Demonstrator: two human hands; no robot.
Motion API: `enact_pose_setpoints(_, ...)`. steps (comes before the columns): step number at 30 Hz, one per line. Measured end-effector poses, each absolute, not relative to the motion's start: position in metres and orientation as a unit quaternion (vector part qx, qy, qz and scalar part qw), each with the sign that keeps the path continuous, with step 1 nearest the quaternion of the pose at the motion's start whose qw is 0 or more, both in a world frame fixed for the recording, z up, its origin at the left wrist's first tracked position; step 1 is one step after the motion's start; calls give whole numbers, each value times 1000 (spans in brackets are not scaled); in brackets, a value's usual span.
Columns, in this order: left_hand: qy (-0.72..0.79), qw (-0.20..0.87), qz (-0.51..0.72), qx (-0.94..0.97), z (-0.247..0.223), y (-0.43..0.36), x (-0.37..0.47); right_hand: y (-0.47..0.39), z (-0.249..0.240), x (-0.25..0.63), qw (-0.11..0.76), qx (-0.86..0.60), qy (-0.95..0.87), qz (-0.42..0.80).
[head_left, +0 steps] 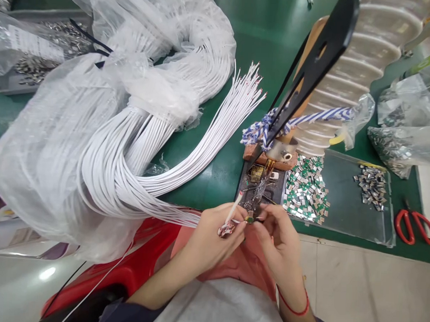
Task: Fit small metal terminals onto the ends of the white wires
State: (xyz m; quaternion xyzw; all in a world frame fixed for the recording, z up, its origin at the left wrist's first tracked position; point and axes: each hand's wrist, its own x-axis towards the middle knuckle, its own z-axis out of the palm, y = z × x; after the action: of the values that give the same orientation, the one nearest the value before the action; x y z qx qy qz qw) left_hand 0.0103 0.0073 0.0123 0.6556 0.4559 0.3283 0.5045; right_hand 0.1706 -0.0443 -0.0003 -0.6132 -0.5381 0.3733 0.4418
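Observation:
My left hand (pixel 216 242) is closed around the ends of several white cables (pixel 184 215). Their stripped, reddish tips (pixel 226 229) bunch between its fingers, and one cable end sticks up above them. At its fingertips is a small connector (pixel 249 218) with a metal shell and a green board. My right hand (pixel 279 237), a red string round its wrist, pinches at the connector's other side; its fingertips partly hide the grip. Just above both hands, a soldering iron (pixel 270 167) points down, tied with blue-and-white cord (pixel 262 130) over a dark tray (pixel 245 183).
A large plastic-wrapped cable bundle (pixel 105 142) covers the left of the green table. Loose connectors (pixel 306 188) fill part of a clear tray (pixel 355 219) on the right. Red-handled scissors (pixel 406 226) lie beyond it. A ribbed hose (pixel 369 49) rises behind the iron.

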Motion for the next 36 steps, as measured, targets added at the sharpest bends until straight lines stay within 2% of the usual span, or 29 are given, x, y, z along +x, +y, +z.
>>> enact_pose_setpoints(4, 487, 501, 318, 641, 14, 17, 13, -41, -3, 171, 498, -605, -516, 346)
enact_pose_setpoints(9, 498, 494, 321, 636, 12, 21, 16, -35, -3, 168, 485, -605, -526, 349)
enact_pose_setpoints(21, 506, 501, 358, 604, 21, 25, 20, -27, 1, 159, 533, -583, -504, 351)
enact_pose_setpoints(36, 492, 490, 374, 615, 15, 23, 20, -29, -5, 160, 535, -579, -494, 367)
